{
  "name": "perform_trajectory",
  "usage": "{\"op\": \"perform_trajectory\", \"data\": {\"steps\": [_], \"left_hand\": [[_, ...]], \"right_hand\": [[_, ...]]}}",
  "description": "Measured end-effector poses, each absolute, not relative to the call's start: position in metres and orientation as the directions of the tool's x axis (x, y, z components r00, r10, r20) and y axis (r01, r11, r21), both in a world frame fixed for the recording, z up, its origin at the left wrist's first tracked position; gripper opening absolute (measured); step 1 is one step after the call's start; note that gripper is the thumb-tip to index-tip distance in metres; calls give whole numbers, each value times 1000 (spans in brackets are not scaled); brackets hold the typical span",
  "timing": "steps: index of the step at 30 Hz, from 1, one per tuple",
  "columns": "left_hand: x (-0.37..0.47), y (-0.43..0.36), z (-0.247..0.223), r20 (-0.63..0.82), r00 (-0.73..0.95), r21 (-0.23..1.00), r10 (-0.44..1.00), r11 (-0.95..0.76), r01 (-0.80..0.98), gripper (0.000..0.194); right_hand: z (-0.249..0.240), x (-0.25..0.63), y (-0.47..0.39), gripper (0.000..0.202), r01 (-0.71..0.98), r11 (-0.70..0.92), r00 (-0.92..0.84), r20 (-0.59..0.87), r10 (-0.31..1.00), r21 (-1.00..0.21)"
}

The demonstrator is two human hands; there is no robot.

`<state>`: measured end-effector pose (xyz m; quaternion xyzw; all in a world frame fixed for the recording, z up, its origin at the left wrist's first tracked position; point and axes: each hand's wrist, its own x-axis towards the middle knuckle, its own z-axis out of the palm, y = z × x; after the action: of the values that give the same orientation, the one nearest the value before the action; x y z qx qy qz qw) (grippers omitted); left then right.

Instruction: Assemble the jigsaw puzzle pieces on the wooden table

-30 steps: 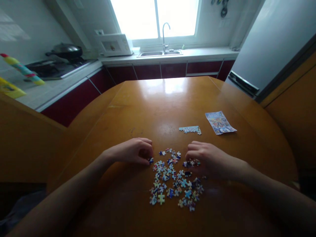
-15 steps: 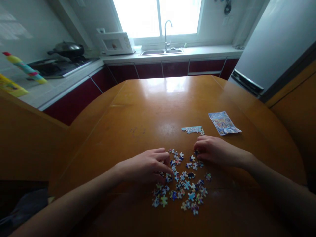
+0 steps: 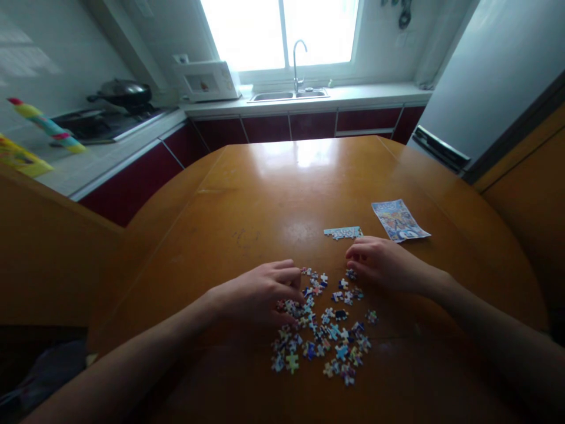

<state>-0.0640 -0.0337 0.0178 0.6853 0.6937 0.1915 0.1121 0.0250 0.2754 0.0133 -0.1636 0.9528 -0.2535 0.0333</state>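
Jigsaw pieces (image 3: 334, 331) lie loose in front of you on the wooden desk (image 3: 273, 188), in a scattered heap nearer its near edge than its far edge. Your left hand (image 3: 269, 294) reaches over the heap's left side, fingers half bent and thumb low among the pieces; you cannot tell from here whether one is pinched, since the fingers hide that spot. Your right hand (image 3: 382, 259) is loosely curled at the heap's upper right, its fingertips just beside a small blue-and-white piece (image 3: 351, 274); whether anything sits inside the curl cannot be told. Beyond that hand, a joined strip of puzzle (image 3: 342, 232) lies flat, its straight side toward the desk's far edge and its right end close to your knuckles. Farther toward the desk's right edge you have a printed picture sheet (image 3: 399, 221), lying a little askew. Toward you, at the heap's near left corner, a yellow-green piece (image 3: 292, 362) stands out, and a dark piece (image 3: 341, 315) lies near the middle.
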Motion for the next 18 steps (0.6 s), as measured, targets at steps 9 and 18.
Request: {"op": "perform_trajectory", "data": {"steps": [9, 18], "left_hand": [[-130, -62, 5, 158, -305, 459, 939, 204, 865, 23], [-131, -55, -7, 113, -202, 578, 973, 101, 810, 27]], "right_hand": [[8, 22, 274, 16, -269, 840, -956, 21, -294, -471], [3, 23, 277, 22, -281, 829, -939, -40, -342, -484]]}}
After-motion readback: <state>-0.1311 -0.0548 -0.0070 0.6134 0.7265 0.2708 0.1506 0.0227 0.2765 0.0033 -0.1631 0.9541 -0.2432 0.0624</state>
